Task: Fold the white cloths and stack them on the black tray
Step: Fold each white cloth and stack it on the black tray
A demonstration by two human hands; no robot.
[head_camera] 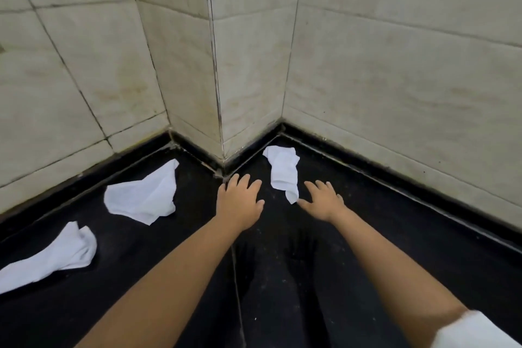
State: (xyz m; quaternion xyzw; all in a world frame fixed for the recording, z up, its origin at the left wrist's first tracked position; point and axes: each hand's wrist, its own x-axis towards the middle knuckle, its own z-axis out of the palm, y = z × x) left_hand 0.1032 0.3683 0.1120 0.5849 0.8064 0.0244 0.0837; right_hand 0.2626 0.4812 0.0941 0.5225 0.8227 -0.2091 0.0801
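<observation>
Three white cloths loose on black counter, both hands spread flat.
Far cloth (283, 172) crumpled near wall corner, between left hand (239, 203) and right hand (323, 200), fingers holding nothing; middle cloth (145, 196) and near cloth (53, 256) lie leftward on counter (282, 277).

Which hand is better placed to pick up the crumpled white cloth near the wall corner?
Probably the right hand: its open fingers lie beside the lower end of the crumpled white cloth on the black surface. The left hand, also open, is slightly farther off.
</observation>
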